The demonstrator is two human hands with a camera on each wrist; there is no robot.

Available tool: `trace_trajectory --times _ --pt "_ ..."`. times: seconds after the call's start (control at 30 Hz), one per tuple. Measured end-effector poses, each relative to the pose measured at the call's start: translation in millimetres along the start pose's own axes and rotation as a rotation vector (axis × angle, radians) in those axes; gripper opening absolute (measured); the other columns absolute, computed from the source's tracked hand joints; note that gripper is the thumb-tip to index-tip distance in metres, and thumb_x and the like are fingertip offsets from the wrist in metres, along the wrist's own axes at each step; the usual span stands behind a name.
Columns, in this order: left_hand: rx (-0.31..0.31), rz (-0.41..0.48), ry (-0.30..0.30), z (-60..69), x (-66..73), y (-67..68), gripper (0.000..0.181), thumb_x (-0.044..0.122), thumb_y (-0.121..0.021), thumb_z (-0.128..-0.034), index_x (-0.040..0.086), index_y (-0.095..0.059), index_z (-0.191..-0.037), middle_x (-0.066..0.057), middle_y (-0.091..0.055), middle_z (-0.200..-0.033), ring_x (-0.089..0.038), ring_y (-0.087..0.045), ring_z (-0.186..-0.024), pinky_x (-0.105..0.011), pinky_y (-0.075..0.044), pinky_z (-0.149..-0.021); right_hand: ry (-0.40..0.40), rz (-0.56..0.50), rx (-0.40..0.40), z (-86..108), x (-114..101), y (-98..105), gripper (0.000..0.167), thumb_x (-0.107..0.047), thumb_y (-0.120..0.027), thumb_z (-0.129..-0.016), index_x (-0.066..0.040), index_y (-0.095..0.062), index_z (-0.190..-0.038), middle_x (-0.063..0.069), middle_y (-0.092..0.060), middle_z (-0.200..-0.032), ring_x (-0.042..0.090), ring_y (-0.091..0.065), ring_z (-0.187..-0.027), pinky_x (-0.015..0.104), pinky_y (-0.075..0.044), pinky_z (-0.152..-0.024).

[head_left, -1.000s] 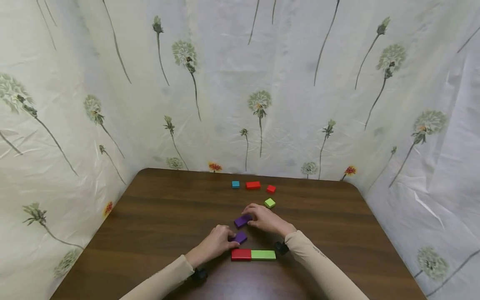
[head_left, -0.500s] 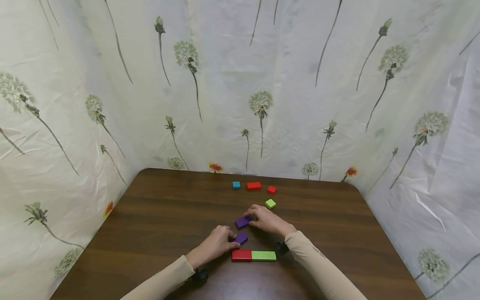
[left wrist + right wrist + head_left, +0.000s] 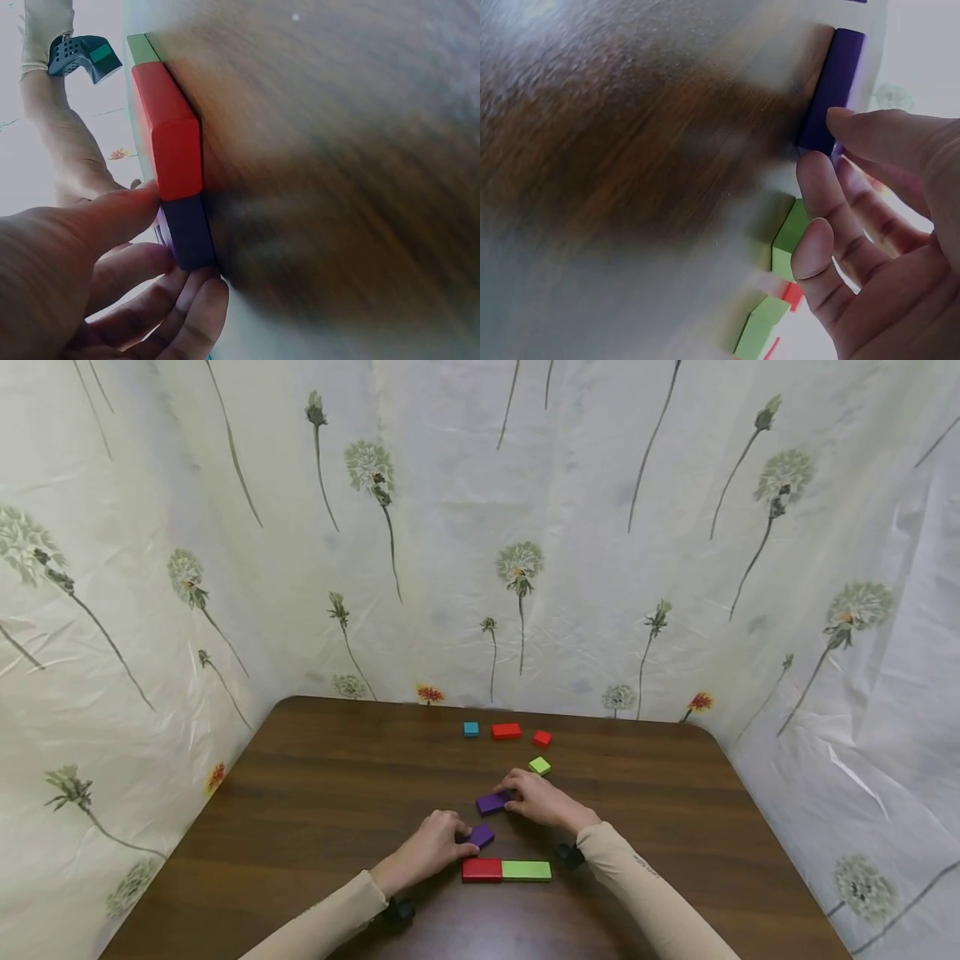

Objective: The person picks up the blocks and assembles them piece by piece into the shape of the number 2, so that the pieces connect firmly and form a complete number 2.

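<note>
Two purple rectangular blocks lie in the middle of the table. My left hand [image 3: 433,842] pinches the nearer purple block [image 3: 481,836] between thumb and fingers at its left end. Just in front of it lie a red block [image 3: 482,870] and a long light green block [image 3: 527,871], end to end in a row. Farther off, my right hand [image 3: 542,799] grips the other purple block [image 3: 491,803] by its right end. In the right wrist view the thumb sits on the near side of that purple block [image 3: 832,90], with fingertips at its end.
Toward the back of the wooden table [image 3: 360,768] are a small blue block [image 3: 471,729], a red rectangular block [image 3: 506,731] and a small red block [image 3: 542,738]. Beyond my right hand is a small green block [image 3: 539,766]. A flowered curtain [image 3: 450,568] surrounds the table's far sides.
My right hand has shifted slightly to the right with its purple block, which now lies less slanted. My left hand and its block have stayed in place.
</note>
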State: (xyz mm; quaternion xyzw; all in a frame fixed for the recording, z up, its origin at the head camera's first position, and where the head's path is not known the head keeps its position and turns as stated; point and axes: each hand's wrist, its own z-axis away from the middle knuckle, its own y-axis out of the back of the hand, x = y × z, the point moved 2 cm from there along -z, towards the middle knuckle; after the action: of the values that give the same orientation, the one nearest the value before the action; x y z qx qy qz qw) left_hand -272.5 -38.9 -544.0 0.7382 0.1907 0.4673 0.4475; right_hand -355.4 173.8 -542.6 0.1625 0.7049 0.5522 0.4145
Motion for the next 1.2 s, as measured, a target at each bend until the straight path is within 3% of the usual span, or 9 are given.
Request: trace_trajectory --times 0.7,1.2 --pt "-0.017 0.004 0.015 -0.6 0.5 -0.4 0.027 0.026 -0.079 -0.0802 0.003 -0.078 -0.093 -0.001 -0.064 -0.079 -0.010 -0.055 -0.071 -0.022 -0.042 -0.062 0.037 0.030 0.001 12.3 7.1 7.3 0.028 -0.008 -0.067 -0.089 -0.009 -0.068 -0.116 0.007 -0.060 -0.114 0.019 -0.059 -0.101 0.038 -0.049 -0.086" --pt "0.003 0.007 0.001 -1.1 0.1 -1.5 0.027 0.025 -0.079 -0.0797 0.001 -0.077 -0.093 -0.004 -0.066 -0.080 -0.010 -0.057 -0.071 -0.020 -0.043 -0.061 0.021 0.035 -0.024 22.9 15.7 12.5 0.031 -0.010 -0.067 -0.089 -0.016 -0.070 -0.119 0.002 -0.063 -0.113 0.018 -0.058 -0.106 0.036 -0.048 -0.087"
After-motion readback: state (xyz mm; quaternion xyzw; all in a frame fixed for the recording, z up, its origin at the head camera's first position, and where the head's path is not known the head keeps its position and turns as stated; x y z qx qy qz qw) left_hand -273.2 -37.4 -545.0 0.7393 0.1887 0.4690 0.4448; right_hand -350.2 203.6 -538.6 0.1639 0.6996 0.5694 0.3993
